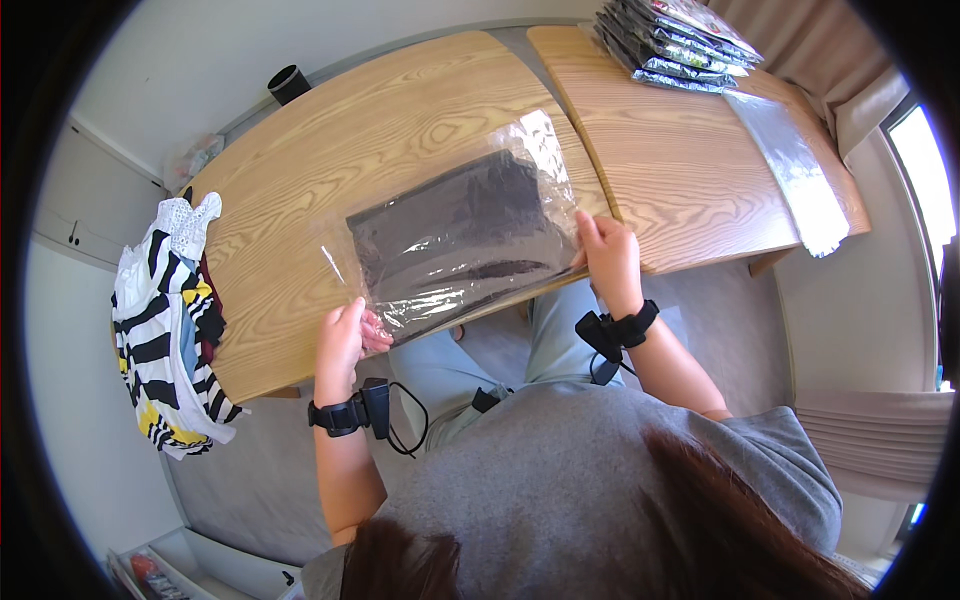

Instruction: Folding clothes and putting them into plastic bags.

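Head view: both hands on one clear plastic bag, set well apart from each other; left hand clamped on the bag's near left corner, thumb on top, fingers partly seen through film; right hand pinching the bag's right edge between thumb and fingers, farther from the body than the left.

Bag lies between the hands and extends beyond them, at the near edge of a wooden table; whether it rests fully on the wood or is slightly raised, cannot tell. Inside it: a dark folded cloth, roughly rectangular, flat; film wrinkled and glossy over it, with an unfilled margin along the right side, beyond the right hand.

Each wrist carries a black strap; left strap and right strap both bear a small dark device with cable.

Left of the left hand: a heap of clothes hanging over the table's end, with black, white and yellow stripes plus white lace; far beyond the left hand, a black cylindrical bin; right of the right hand, a second wooden table, bearing a strip of flat clear bags; beyond these, a stack of filled packages.
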The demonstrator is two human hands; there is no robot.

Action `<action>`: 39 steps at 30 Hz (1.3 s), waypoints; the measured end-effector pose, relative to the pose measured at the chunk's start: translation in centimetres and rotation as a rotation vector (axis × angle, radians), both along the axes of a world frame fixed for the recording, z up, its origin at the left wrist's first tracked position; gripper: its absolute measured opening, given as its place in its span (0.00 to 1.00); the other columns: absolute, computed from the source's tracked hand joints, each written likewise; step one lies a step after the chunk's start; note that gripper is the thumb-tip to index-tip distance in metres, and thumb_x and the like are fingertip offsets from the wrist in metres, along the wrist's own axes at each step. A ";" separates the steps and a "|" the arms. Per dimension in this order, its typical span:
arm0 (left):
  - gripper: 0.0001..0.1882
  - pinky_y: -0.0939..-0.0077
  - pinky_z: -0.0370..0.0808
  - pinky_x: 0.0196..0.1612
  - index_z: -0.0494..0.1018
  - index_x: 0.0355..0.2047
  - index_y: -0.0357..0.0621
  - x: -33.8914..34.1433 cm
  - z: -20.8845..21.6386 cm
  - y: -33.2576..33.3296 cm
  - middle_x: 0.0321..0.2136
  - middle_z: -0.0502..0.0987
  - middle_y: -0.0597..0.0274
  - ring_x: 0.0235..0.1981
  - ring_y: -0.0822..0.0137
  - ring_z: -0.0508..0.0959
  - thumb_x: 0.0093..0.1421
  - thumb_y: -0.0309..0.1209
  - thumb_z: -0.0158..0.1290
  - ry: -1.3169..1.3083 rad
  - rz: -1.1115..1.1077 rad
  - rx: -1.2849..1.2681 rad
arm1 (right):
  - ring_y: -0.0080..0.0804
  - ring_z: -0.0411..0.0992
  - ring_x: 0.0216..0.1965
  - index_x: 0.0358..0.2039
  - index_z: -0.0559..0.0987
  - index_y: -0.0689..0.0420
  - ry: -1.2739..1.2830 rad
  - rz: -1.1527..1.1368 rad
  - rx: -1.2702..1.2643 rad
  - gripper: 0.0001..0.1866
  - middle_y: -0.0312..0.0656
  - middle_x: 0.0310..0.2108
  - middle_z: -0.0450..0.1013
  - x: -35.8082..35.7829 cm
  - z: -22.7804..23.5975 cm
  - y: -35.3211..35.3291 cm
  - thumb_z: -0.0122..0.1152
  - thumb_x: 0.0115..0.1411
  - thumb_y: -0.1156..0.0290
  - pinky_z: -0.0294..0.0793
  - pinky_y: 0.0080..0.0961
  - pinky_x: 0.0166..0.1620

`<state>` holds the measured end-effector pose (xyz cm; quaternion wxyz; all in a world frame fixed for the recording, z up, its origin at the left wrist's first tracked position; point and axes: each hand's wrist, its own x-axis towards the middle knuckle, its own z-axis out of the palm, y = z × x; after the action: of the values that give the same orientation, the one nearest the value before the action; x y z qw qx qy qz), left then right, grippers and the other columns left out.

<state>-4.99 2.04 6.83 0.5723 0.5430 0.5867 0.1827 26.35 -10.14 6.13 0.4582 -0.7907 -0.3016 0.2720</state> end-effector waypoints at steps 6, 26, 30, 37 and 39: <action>0.20 0.85 0.59 0.14 0.70 0.23 0.40 -0.3 -1.1 -0.1 0.15 0.76 0.57 0.13 0.71 0.75 0.63 0.43 0.39 -0.048 0.003 0.031 | 0.42 0.64 0.54 0.46 0.72 0.54 -0.794 0.470 0.520 0.21 0.43 0.51 0.68 -6.4 1.7 -1.0 0.62 0.49 0.71 0.59 0.40 0.56; 0.31 0.54 0.49 0.63 0.55 0.61 0.49 6.2 3.2 0.3 0.64 0.51 0.53 0.65 0.54 0.49 0.59 0.41 0.48 0.592 -0.932 1.254 | 0.44 0.51 0.63 0.56 0.68 0.47 -0.927 0.755 0.181 0.27 0.48 0.61 0.56 -5.8 -0.2 5.0 0.51 0.58 0.50 0.48 0.48 0.62; 0.34 0.48 0.48 0.62 0.56 0.61 0.54 5.6 1.4 1.5 0.64 0.50 0.57 0.65 0.55 0.48 0.58 0.52 0.46 0.713 -0.986 1.324 | 0.45 0.47 0.65 0.60 0.62 0.37 -1.159 0.760 0.084 0.29 0.46 0.64 0.52 -4.4 0.1 5.3 0.45 0.59 0.43 0.45 0.56 0.61; 0.35 0.43 0.44 0.62 0.54 0.62 0.58 5.8 0.4 2.3 0.65 0.47 0.57 0.66 0.54 0.45 0.58 0.56 0.44 0.698 -0.995 1.262 | 0.46 0.46 0.66 0.60 0.61 0.34 -1.155 0.774 0.047 0.30 0.43 0.64 0.50 -3.9 -0.4 5.7 0.41 0.59 0.39 0.46 0.56 0.61; 0.34 0.43 0.44 0.62 0.54 0.62 0.58 5.8 0.3 2.5 0.65 0.46 0.58 0.66 0.54 0.45 0.58 0.55 0.43 0.686 -1.009 1.238 | 0.46 0.48 0.65 0.59 0.63 0.35 -1.149 0.774 0.077 0.30 0.44 0.64 0.52 -4.0 -0.6 5.9 0.41 0.59 0.40 0.48 0.55 0.60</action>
<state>0.76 4.49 7.13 -0.0220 0.9770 0.2110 0.0196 22.37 -4.25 5.57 0.1238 -0.6280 -0.7662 -0.0566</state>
